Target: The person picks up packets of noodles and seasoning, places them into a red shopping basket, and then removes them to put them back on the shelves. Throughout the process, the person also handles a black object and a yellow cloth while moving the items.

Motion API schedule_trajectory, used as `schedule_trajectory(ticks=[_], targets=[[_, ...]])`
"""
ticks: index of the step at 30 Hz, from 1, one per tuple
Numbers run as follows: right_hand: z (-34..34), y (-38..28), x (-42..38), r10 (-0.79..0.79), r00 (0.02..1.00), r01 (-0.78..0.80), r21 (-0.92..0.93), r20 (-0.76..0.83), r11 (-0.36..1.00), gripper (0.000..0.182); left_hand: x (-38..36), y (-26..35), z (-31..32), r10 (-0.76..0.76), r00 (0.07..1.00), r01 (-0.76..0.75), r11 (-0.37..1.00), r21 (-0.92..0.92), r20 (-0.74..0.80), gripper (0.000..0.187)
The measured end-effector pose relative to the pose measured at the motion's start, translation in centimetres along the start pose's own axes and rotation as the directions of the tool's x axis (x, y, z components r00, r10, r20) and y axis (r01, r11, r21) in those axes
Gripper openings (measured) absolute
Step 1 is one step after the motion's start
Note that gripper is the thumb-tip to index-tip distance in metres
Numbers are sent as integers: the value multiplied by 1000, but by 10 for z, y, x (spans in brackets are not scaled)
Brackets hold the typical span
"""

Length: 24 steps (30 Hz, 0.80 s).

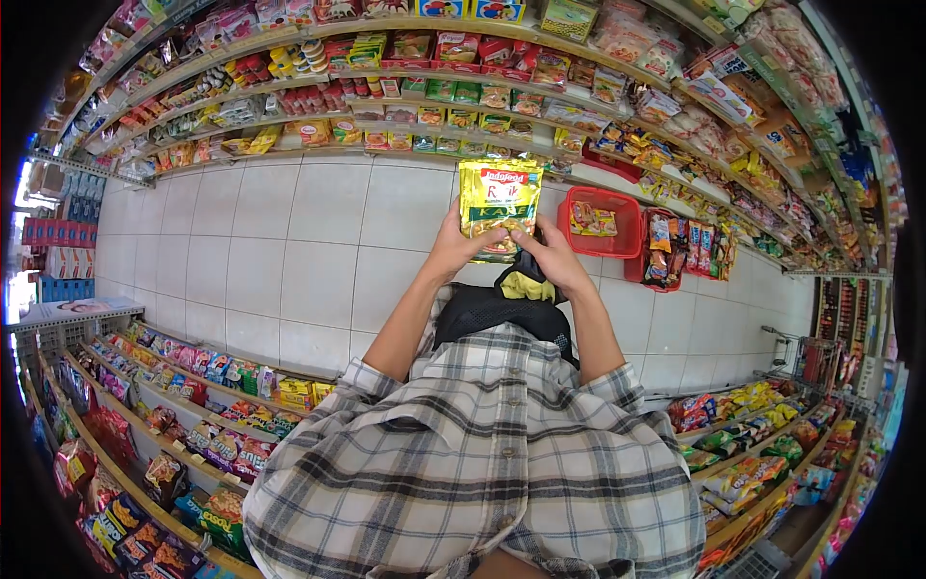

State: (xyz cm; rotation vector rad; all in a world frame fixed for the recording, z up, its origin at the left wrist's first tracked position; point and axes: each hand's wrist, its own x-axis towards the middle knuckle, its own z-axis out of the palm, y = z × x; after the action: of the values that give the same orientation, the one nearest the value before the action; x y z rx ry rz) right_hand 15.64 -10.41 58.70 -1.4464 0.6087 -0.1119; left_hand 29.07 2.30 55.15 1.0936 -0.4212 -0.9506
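Note:
Both of my hands hold a yellow seasoning packet (501,193) upright in front of me, its printed face turned my way with a red label and a dark green band. My left hand (458,239) grips the lower left edge, thumb across the front. On the lower right, my right hand (553,253) closes round the packet with its thumb near the other one. A black pouch (502,314) with a yellow-green lining sits at my waist, just below the hands.
A red basket (629,214) with yellow packets stands on the tiled floor (299,217) to the right. Beside it, another red basket (666,285) holds snack packs. Stocked shelves (415,66) curve across the front; snack racks (203,425) stand behind me on both sides.

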Motion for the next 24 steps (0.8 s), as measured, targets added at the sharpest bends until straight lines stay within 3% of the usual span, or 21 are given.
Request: schedule_trajectory(ticks=[8, 16, 17, 24], targets=[[-10, 1, 3, 71, 997, -56, -318, 36, 947, 53, 2, -5, 3, -36, 999, 35, 994, 106, 7, 55], [-17, 9, 16, 148, 987, -66, -677, 63, 733, 62, 1, -9, 9, -6, 1000, 8, 991, 131, -17, 51], [-17, 11, 15, 94, 991, -7, -676, 92, 737, 65, -1, -10, 9, -4, 1000, 6, 992, 129, -18, 52], [-14, 10, 14, 164, 986, -90, -682, 44, 726, 68, -2, -18, 6, -7, 996, 17, 992, 121, -88, 49]])
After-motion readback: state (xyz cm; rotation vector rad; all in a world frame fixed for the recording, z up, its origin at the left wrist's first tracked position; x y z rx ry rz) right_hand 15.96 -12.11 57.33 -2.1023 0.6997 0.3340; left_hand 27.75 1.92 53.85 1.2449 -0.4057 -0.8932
